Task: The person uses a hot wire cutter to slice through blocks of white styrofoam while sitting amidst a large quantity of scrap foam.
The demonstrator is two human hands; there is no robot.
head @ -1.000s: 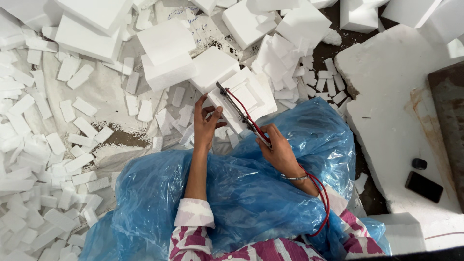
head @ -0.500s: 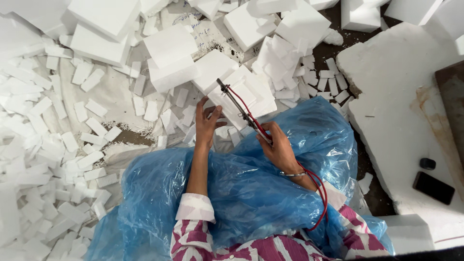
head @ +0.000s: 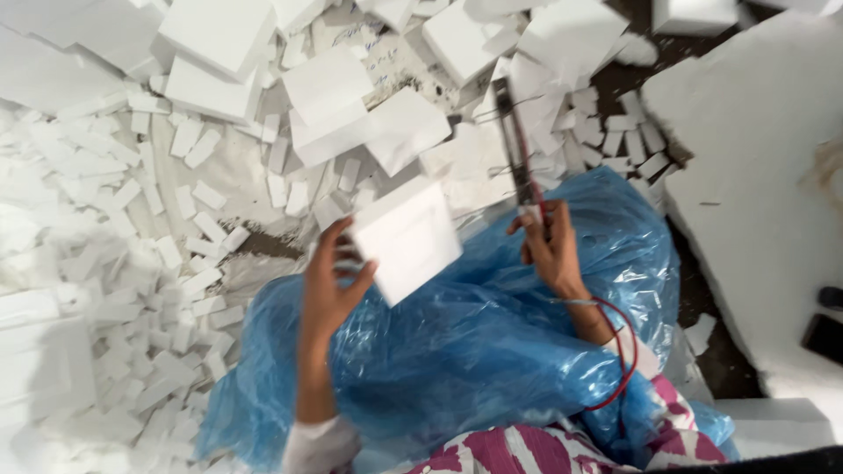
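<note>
A single head-worn camera looks steeply down from close above the person's lap. It faces forward over the foam-littered floor (head: 132, 263). No second view exists.

Bright, even light washes out the white foam pieces (head: 219, 53), with motion blur throughout and soft shadows.

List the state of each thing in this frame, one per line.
Left hand: gripping a white foam block, lifted and tilted.
Right hand: gripping a thin cutting tool, held upright.
Red cable: looped slack by the right wrist.
Blue plastic sheet: crumpled over the lap.
Small foam pieces: scattered loose.
</note>
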